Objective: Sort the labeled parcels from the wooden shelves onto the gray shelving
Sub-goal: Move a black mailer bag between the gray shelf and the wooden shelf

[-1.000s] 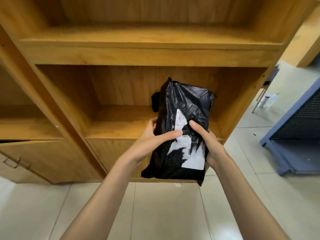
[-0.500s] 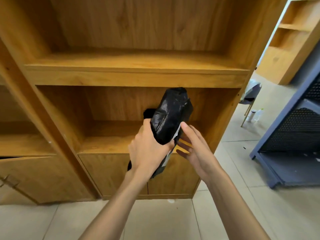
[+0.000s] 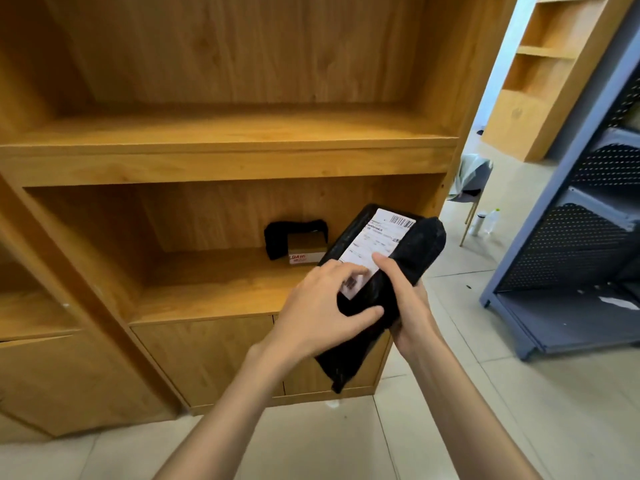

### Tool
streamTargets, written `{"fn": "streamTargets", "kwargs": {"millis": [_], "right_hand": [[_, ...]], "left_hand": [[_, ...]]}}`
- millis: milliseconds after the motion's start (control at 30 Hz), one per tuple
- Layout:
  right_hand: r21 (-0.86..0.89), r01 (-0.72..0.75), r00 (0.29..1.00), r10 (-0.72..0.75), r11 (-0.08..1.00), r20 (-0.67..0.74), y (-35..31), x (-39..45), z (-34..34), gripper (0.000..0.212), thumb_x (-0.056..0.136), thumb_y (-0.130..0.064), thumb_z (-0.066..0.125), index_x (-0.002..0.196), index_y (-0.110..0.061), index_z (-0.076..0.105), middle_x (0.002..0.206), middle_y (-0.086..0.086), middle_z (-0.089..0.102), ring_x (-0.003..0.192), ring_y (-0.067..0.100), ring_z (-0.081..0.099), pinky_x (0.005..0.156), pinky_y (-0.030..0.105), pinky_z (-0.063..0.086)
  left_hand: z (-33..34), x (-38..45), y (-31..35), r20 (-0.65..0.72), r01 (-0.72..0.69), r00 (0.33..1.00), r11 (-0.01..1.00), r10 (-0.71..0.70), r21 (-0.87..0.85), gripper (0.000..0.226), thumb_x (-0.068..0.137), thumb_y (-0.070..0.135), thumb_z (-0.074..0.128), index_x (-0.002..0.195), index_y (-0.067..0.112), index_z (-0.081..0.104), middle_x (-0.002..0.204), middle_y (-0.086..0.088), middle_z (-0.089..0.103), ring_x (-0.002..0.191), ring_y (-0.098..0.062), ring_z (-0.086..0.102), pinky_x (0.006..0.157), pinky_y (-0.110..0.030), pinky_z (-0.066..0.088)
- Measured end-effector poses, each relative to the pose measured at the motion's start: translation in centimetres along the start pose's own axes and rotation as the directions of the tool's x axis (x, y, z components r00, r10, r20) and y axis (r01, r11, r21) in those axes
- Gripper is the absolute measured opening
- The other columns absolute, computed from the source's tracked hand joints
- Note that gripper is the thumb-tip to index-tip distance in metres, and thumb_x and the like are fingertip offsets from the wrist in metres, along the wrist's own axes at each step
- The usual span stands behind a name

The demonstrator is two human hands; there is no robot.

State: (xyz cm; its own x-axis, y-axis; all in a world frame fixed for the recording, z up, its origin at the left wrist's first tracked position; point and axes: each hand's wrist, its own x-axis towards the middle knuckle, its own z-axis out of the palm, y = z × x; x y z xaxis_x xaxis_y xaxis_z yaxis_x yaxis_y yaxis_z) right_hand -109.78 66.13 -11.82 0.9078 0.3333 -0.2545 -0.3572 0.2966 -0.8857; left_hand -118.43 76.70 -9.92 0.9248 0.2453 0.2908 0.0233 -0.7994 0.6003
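A black plastic parcel (image 3: pixel 412 251) with a white shipping label (image 3: pixel 375 244) is held in front of the wooden shelves (image 3: pixel 221 157), its label face turned up. My left hand (image 3: pixel 322 306) grips its near end, thumb under and fingers lying on the label. My right hand (image 3: pixel 405 303) holds the parcel's right side, thumb on the label's edge. A second parcel (image 3: pixel 298 242), a small cardboard box partly wrapped in black plastic, sits at the back of the lower wooden shelf. The gray shelving (image 3: pixel 581 216) stands to the right.
A chair (image 3: pixel 471 181) draped with cloth and two bottles (image 3: pixel 485 221) stand on the tiled floor between the wooden and gray units. Another wooden shelf unit (image 3: pixel 540 74) stands at the far right. Closed cabinet doors (image 3: pixel 207 358) sit below the lower shelf.
The parcel has been turned from edge-on to label-up and moved right. My right hand, open beside it half a second ago, now holds it. The view has shifted upward and right.
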Motion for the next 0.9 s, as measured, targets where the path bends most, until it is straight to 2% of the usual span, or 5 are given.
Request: {"fn": "streamTargets", "kwargs": {"millis": [267,500,633,800,900], "right_hand": [[-0.07,-0.045,0.984,0.056,0.997,0.17,-2.6,0.3,-1.8,0.035,0.086,-0.037,0.06,0.119,-0.023,0.062,0.107,-0.002,0.073,0.101,0.018,0.068,0.089,0.035,0.051],[-0.224,-0.073,0.955,0.133,0.972,0.266,-3.7,-0.1,-1.2,0.033,0.073,-0.041,0.064,0.101,-0.024,0.065,0.091,-0.004,0.076,0.094,0.019,0.069,0.09,0.035,0.05],[-0.251,-0.088,0.927,0.172,0.964,0.334,-3.6,-0.3,-0.3,0.038,0.065,-0.043,0.063,0.099,-0.025,0.066,0.092,-0.003,0.076,0.084,0.016,0.072,0.088,0.035,0.051],[-0.307,-0.033,0.921,0.148,0.951,0.359,-3.9,-0.2,0.4,0.043,0.068,-0.048,0.063,0.106,-0.029,0.064,0.096,-0.007,0.075,0.089,0.013,0.071,0.09,0.033,0.051],[-0.408,0.093,0.954,0.036,0.908,0.298,-4.3,-0.1,0.6,0.076,0.061,-0.059,0.068,0.129,-0.028,0.052,0.117,-0.004,0.068,0.105,0.015,0.064,0.099,0.039,0.048]], "left_hand": [[-3.3,1.0,-3.9,-0.2,0.133,0.956,0.923,-0.217,-0.362,0.032,0.081,0.032,0.073,0.111,0.029,0.062,0.11,0.016,0.063,0.104,0.001,0.058,0.09,-0.025,0.048],[-3.5,1.1,-3.9,0.219,0.435,0.899,0.717,-0.379,-0.545,0.09,0.05,0.064,0.075,0.129,0.033,0.043,0.125,0.01,0.057,0.111,-0.007,0.058,0.093,-0.027,0.046],[-2.1,0.5,-3.3,0.491,0.604,0.792,0.351,-0.362,-0.716,0.088,0.055,0.039,0.085,0.132,0.019,0.046,0.114,-0.006,0.07,0.099,-0.024,0.07,0.075,-0.034,0.057],[-2.3,0.3,-3.0,0.422,0.542,0.815,0.265,-0.398,-0.797,0.067,0.066,0.021,0.081,0.125,0.013,0.051,0.104,-0.01,0.073,0.09,-0.027,0.072,0.064,-0.032,0.058],[-3.0,0.6,-3.1,0.346,0.497,0.838,0.327,-0.423,-0.804,0.068,0.062,0.022,0.08,0.124,0.014,0.053,0.105,-0.009,0.073,0.091,-0.027,0.071,0.072,-0.036,0.058]]}}
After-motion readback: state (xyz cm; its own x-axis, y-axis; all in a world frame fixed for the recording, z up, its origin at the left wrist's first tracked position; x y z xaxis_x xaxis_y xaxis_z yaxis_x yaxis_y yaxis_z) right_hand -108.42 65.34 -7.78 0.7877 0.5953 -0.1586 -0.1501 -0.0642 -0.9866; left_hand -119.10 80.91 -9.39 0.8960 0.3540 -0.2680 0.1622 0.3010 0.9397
